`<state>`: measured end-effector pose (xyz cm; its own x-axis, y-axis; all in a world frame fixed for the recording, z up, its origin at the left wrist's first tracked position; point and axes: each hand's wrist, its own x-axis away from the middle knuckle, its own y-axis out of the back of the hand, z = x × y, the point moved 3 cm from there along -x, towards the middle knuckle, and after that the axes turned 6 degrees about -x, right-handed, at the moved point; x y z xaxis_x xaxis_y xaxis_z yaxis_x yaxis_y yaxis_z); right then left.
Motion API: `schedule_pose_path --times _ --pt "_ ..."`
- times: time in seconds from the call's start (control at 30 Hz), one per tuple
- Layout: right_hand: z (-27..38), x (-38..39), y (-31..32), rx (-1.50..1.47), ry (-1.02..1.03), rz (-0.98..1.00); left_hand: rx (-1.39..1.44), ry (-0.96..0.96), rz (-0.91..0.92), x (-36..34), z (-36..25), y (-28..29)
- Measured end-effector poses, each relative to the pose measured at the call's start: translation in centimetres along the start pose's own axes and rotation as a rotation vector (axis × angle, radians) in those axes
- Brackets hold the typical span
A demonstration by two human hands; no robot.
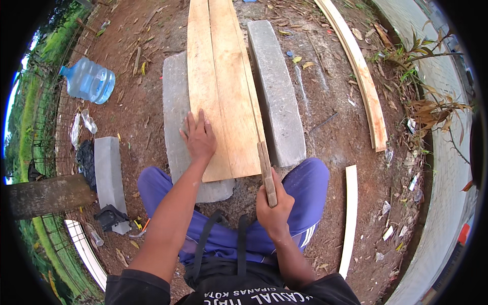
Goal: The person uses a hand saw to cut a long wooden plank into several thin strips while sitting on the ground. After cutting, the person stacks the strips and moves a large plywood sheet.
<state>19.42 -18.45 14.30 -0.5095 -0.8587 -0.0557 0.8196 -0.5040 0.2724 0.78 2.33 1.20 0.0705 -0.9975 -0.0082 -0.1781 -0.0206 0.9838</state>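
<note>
A long pale board (234, 112) lies lengthwise in front of me, with a dark line running down its middle. Its near end rests over a grey concrete block (175, 96). My left hand (200, 137) is pressed flat on the board's left part, fingers spread. At the board's near right corner, my right hand (274, 203) is wrapped round a narrow, worn wooden handle (267, 175). The handle points away from me along the board's right edge. Whether a blade is joined to it, I cannot tell.
Another concrete block (277, 91) stands right of the board. Long wood strips (363, 76) and a shorter strip (349, 218) lie further right. To the left are a blue water jug (91, 81), a grey block (109, 173), a tree trunk (51, 195) and a wire fence.
</note>
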Motion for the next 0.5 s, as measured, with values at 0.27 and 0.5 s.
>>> schedule_pose_path --times 0.27,0.5 --pt "0.9 1.5 1.1 0.023 0.018 -0.009 -0.012 -0.034 -0.026 -0.1 0.2 -0.1" --pt "3.4 0.1 2.0 -0.009 -0.06 0.016 0.025 -0.047 -0.007 0.1 -0.1 0.3"
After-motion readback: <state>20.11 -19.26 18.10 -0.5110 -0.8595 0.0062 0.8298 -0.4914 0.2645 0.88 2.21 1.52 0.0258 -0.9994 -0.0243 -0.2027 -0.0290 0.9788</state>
